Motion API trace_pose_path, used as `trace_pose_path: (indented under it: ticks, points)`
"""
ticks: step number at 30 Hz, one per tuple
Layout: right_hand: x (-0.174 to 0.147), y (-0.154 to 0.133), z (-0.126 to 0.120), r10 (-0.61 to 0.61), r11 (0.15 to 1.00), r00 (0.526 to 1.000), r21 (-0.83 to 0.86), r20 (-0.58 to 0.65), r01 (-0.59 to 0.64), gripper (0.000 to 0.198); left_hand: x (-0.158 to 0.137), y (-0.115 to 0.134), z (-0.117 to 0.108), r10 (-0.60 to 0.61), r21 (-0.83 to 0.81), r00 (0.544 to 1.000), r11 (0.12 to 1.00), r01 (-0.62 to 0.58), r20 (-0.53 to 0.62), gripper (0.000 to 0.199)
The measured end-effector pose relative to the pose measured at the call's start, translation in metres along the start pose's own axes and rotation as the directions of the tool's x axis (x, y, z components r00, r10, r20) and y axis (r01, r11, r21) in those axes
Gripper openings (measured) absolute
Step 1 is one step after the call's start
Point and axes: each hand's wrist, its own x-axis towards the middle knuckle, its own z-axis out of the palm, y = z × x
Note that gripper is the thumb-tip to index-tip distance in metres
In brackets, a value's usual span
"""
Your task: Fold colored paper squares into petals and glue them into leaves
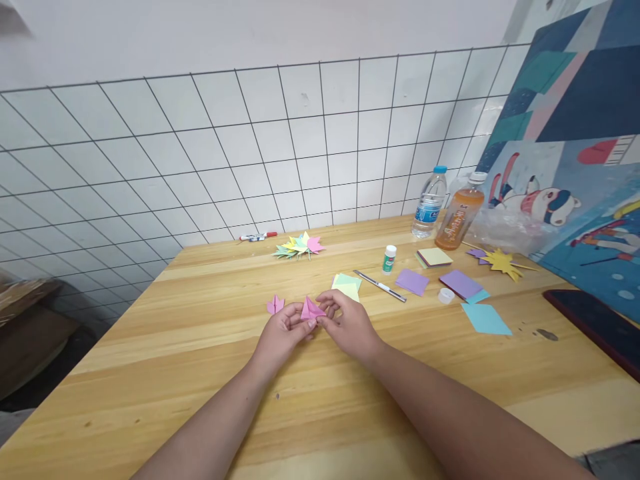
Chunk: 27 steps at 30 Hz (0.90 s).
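Between my two hands is a folded pink paper piece (pixel 311 310), raised a little off the wooden table (pixel 200 373). My left hand (pixel 285 330) pinches it from the left, thumb in front. My right hand (pixel 347 323) grips its right side between thumb and fingers. Just beyond my left fingers lies another folded pink paper (pixel 275 305) with pointed tips. Green and yellow paper squares (pixel 347 287) rest behind my right hand, which partly covers them.
A utility knife (pixel 380 285), glue stick (pixel 389 260), purple square (pixel 412 282) and blue sheet (pixel 486 319) lie to the right. Folded paper leaves (pixel 300 246) and markers (pixel 258 236) sit at the back. Water (pixel 430 203) and orange drink bottles (pixel 460 213) stand near the tiled wall.
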Motion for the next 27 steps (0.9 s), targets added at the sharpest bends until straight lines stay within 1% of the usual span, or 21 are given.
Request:
trace_pose_path:
  ticks: [3,6,9,12,16,19,23,27]
  points:
    - [0.0001,-0.0009,-0.0007,0.044,0.999,0.999,-0.007,0.000,-0.044,0.027,0.0002,0.0006,0.0001,0.019,-0.002,1.000,1.000,-0.019,0.005,0.042]
    - [0.0005,0.0006,-0.0007,0.086,0.996,0.996,0.014,0.027,-0.087,0.017,0.0002,0.0003,-0.0002,0.013,-0.012,1.000,1.000,-0.013,0.002,0.041]
    - [0.0009,0.0041,-0.0002,0.092,0.994,0.995,0.051,0.037,-0.094,0.007,-0.0001,-0.0006,-0.0013,-0.008,-0.044,1.000,0.999,0.008,0.012,0.036]
    - [0.0012,0.0075,0.0001,0.090,0.994,0.996,0.062,0.012,-0.091,0.009,0.0003,-0.0016,-0.0026,-0.016,-0.080,1.000,0.997,0.016,-0.001,0.031]
    - [0.0012,0.0081,-0.0005,0.075,0.997,0.997,0.029,-0.002,-0.075,0.010,0.0019,-0.0024,-0.0023,-0.036,-0.060,0.997,0.998,0.032,-0.062,0.032]
    - [0.0009,0.0054,-0.0004,0.088,0.993,0.996,0.074,0.030,-0.090,0.015,0.0032,-0.0036,-0.0019,-0.036,-0.048,0.994,0.998,0.031,-0.099,0.034]
    - [0.0012,0.0032,0.0015,0.102,0.979,0.990,0.166,0.098,-0.117,0.020,0.0039,-0.0051,-0.0019,-0.006,-0.040,0.994,0.999,0.002,-0.109,0.034]
    - [0.0021,0.0077,0.0025,0.121,0.982,0.989,0.136,0.081,-0.131,0.011,0.0019,-0.0027,-0.0006,0.015,-0.013,0.995,1.000,-0.016,-0.095,0.034]
